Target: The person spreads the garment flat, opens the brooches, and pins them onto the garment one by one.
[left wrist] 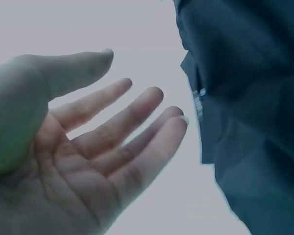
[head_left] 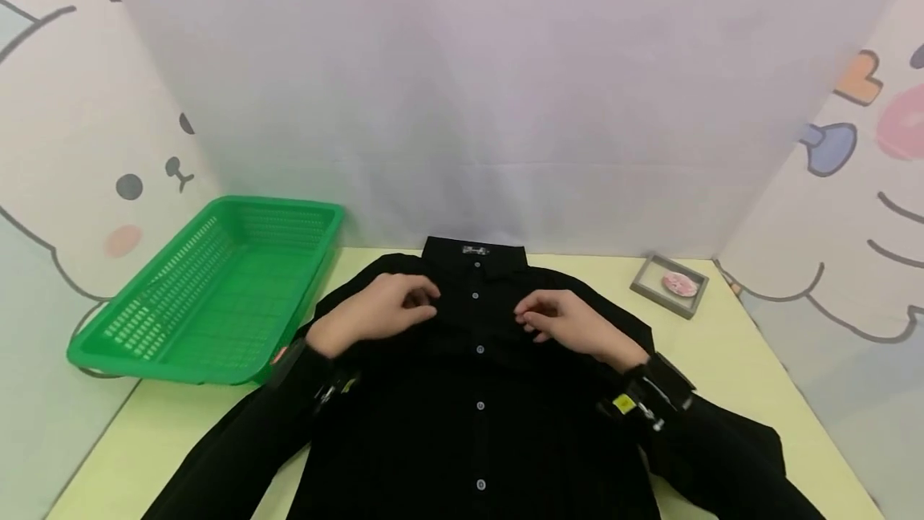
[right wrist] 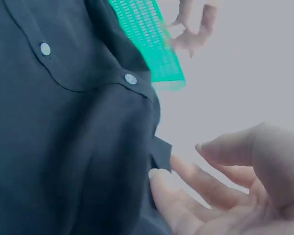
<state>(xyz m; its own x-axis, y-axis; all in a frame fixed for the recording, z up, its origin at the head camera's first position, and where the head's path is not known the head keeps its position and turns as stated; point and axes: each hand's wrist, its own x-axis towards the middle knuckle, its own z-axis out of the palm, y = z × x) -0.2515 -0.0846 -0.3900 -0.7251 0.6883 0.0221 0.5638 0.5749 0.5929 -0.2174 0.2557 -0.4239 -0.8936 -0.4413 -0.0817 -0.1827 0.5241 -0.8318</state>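
A black, long-sleeved, collared cloth shirt with pale round buttons (head_left: 433,432) lay buttons-up on the pale yellow table (head_left: 729,367). The person's left hand (head_left: 378,311) and right hand (head_left: 573,326) were over the shirt's upper chest, fingers loosely bent, each thumb apart from the forefinger; neither visibly held anything. If the fingertips pinched only the top layer, the shirt could have bunched or skewed. The black straps and devices on the wrists (head_left: 653,392) could have snagged it. The green perforated plastic basket (head_left: 285,203), left of the shirt, stood close enough that a sideways pull could have caught a sleeve.
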